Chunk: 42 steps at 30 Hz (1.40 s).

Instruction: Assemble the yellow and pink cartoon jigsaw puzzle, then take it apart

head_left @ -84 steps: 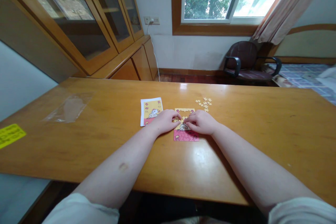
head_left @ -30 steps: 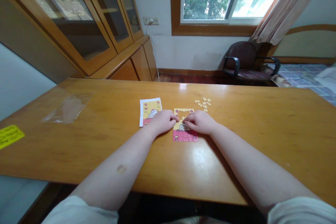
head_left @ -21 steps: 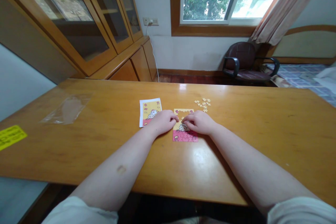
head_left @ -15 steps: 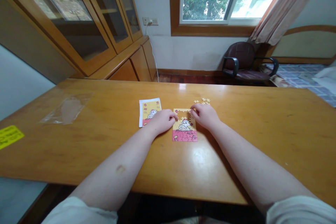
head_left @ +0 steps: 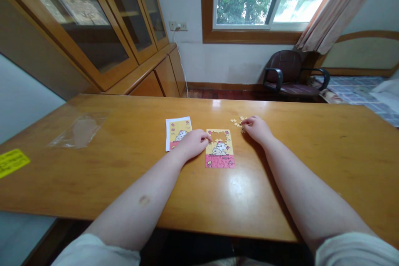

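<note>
A small jigsaw puzzle [head_left: 220, 153], yellow above and pink below with a white animal on it, lies on the wooden table [head_left: 124, 174]. A gap shows near its top. My left hand [head_left: 193, 143] rests curled at the puzzle's left edge, touching it. My right hand [head_left: 257, 128] lies beyond the puzzle's upper right corner, its fingertips on a small heap of loose pale puzzle pieces [head_left: 237, 122]. Whether the fingers pinch a piece is hidden.
A printed picture card [head_left: 177, 132] showing the same image lies left of the puzzle. A clear plastic bag [head_left: 80, 129] and a yellow label [head_left: 11, 161] lie far left. Behind the table stand glass-door cabinets [head_left: 118, 29], a dark armchair [head_left: 293, 75] and a window.
My right hand has left the puzzle's middle and moved up and to the right onto the loose pieces. The white animal on the puzzle now shows. My left hand has stayed put.
</note>
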Each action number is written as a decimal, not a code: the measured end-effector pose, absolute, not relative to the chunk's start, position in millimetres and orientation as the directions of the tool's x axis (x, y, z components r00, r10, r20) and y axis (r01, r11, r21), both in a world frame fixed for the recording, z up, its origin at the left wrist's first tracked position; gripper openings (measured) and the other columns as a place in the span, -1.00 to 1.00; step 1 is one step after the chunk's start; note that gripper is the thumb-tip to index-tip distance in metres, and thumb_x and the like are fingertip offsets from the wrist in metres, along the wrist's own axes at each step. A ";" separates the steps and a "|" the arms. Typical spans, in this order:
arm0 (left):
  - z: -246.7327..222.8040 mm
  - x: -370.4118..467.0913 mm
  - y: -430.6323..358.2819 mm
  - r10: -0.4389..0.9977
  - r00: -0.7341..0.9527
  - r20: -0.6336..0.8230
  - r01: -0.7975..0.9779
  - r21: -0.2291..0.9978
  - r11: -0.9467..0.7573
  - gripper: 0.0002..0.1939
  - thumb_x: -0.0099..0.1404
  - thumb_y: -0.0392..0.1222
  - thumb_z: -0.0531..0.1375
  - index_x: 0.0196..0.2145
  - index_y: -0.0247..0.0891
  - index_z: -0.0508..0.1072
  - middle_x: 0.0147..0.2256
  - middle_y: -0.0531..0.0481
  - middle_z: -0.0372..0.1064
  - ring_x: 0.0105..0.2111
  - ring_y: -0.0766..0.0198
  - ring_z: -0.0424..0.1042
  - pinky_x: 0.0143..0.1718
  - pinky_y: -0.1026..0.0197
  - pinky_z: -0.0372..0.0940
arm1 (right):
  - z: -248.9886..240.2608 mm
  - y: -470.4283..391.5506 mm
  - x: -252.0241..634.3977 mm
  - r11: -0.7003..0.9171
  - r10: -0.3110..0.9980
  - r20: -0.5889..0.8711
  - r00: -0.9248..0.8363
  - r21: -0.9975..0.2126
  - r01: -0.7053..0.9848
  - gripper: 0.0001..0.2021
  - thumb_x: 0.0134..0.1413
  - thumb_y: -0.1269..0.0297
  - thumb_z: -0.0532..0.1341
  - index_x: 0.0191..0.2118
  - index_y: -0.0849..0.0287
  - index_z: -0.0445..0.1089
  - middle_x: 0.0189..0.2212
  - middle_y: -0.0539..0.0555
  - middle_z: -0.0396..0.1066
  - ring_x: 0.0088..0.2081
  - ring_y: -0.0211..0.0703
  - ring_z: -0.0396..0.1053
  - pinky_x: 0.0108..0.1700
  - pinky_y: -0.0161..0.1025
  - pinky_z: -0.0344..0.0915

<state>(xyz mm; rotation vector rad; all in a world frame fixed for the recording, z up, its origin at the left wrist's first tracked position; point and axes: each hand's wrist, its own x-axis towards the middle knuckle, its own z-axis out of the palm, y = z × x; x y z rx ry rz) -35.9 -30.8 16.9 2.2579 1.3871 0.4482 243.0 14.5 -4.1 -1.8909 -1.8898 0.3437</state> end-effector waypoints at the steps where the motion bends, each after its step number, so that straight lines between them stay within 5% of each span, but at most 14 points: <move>1: 16.9 -36.0 -30.8 0.897 0.441 0.038 0.750 0.533 -0.391 -0.67 0.18 -0.30 0.03 -0.29 -0.16 0.58 -0.26 -0.01 0.48 -0.23 0.19 0.43 -0.15 0.15 0.30 | -3.7 14.4 242.5 0.028 0.993 0.116 0.028 -0.452 0.891 -0.79 0.01 0.32 0.16 -0.29 0.14 0.54 -0.26 0.10 0.42 -0.26 -0.16 0.37 -0.16 -0.28 0.25; 12: 18.5 -35.1 -31.6 0.902 0.431 0.028 0.755 0.536 -0.377 -0.67 0.18 -0.29 0.02 -0.29 -0.15 0.58 -0.25 0.00 0.48 -0.22 0.19 0.43 -0.15 0.15 0.30 | 7.0 5.2 224.9 0.019 0.995 0.104 -0.003 -0.154 0.988 -0.74 0.10 0.14 0.14 -0.22 0.08 0.53 -0.21 0.11 0.53 -0.21 -0.09 0.44 -0.19 -0.26 0.22; 21: 17.5 -35.4 -31.4 0.903 0.428 0.027 0.759 0.531 -0.376 -0.67 0.19 -0.29 0.02 -0.29 -0.17 0.58 -0.25 -0.01 0.48 -0.22 0.18 0.43 -0.15 0.15 0.30 | -1.3 11.2 225.4 -0.066 0.996 0.028 0.082 -0.378 0.923 -0.66 0.03 0.26 0.23 -0.03 0.16 0.45 -0.19 0.12 0.53 -0.21 -0.12 0.44 -0.20 -0.28 0.24; 31: 12.7 -36.3 -30.6 0.899 0.436 0.040 0.744 0.546 -0.386 -0.69 0.20 -0.29 0.03 -0.29 -0.15 0.58 -0.25 0.01 0.48 -0.22 0.19 0.43 -0.12 0.15 0.30 | 3.0 6.6 217.6 0.058 0.990 0.139 0.036 -0.614 0.787 -0.82 0.05 0.27 0.23 -0.24 0.13 0.56 -0.27 0.09 0.53 -0.22 -0.13 0.44 -0.15 -0.25 0.29; 42: 15.2 -34.2 -32.1 0.889 0.457 0.025 0.737 0.549 -0.395 -0.68 0.19 -0.29 0.04 -0.27 -0.15 0.58 -0.25 0.00 0.49 -0.22 0.18 0.43 -0.14 0.15 0.30 | 17.9 -12.2 190.9 0.259 0.943 0.024 -0.333 -0.682 0.684 -0.77 0.10 0.35 0.22 -0.11 0.16 0.52 -0.14 0.14 0.52 -0.12 -0.10 0.45 -0.03 -0.19 0.31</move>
